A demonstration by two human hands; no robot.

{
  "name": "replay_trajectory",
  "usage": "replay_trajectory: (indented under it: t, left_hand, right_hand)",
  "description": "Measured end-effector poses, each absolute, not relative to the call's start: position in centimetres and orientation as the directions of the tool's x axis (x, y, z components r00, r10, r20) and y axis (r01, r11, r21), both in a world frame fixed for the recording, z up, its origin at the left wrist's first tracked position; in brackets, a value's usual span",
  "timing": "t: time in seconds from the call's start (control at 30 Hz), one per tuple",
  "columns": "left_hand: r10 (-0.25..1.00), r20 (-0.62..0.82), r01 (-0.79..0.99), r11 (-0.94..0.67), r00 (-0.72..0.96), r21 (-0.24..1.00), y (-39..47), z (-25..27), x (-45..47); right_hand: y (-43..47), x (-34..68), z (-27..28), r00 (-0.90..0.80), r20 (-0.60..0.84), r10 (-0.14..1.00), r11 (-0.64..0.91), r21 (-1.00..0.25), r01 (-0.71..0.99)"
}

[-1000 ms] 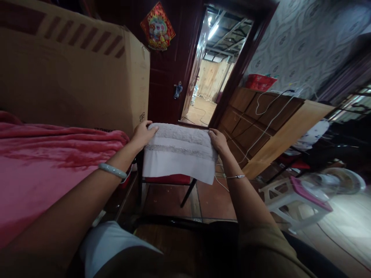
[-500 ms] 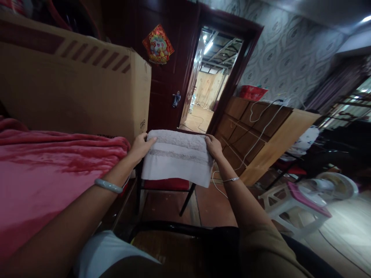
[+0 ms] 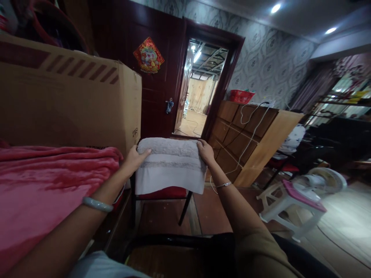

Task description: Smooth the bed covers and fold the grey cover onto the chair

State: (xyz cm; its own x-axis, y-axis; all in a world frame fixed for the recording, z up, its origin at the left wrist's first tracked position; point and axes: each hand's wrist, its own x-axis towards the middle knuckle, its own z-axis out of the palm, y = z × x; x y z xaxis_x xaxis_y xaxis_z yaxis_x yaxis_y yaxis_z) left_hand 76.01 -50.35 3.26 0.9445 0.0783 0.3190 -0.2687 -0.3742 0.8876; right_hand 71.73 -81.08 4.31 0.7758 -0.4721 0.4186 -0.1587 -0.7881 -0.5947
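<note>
Bedroom, red-seated chair point(image 3: 162, 193) by the bed point(image 3: 43, 193). Folded grey towel point(image 3: 169, 166), woven band across it, lies on the seat. Left hand point(image 3: 135, 158) and right hand point(image 3: 205, 151) fingers clamped on its far corners.

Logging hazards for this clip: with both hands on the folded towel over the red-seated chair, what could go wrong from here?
1. The towel overhangs the front of the chair's red seat; if the left hand and right hand release it, it may slide to the floor.
2. A white cable trails down from the wooden cabinet near the right arm and might snag.
3. The tilted white stool nearby looks like a trip hazard.
</note>
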Motion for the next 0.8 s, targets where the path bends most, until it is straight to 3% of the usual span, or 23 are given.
replay_trajectory:
  t: [0.4, 0.57, 0.63, 0.73, 0.8]
  left_hand:
    - [0.130, 0.312, -0.257, -0.327, 0.941, 0.910, -50.5, 2.6, 76.6]
    - [0.058, 0.280, -0.246, -0.333, 0.958, 0.910, -49.5, 2.4, 76.7]
    - [0.097, 0.293, -0.244, -0.343, 0.951, 0.907, -49.2, 2.9, 76.9]
    - [0.152, 0.464, -0.343, -0.485, 0.873, 0.804, -49.4, 4.5, 76.5]
    - [0.038, 0.643, -0.479, -0.635, 0.765, 0.606, -50.1, 5.9, 75.8]
  right_hand:
    - [-81.4, 72.5, 4.4, 0.787, 0.437, -0.435, -0.732, -0.681, -0.027]
    - [-81.4, 72.1, 4.7, 0.804, 0.431, -0.410, -0.766, -0.641, -0.047]
    - [-81.2, 71.6, 5.0, 0.813, 0.419, -0.404, -0.791, -0.606, -0.081]
    - [-80.2, 70.6, 5.7, 0.781, 0.466, -0.417, -0.855, -0.493, -0.162]
    - [-79.0, 69.9, 6.4, 0.727, 0.590, -0.351, -0.915, -0.379, -0.135]
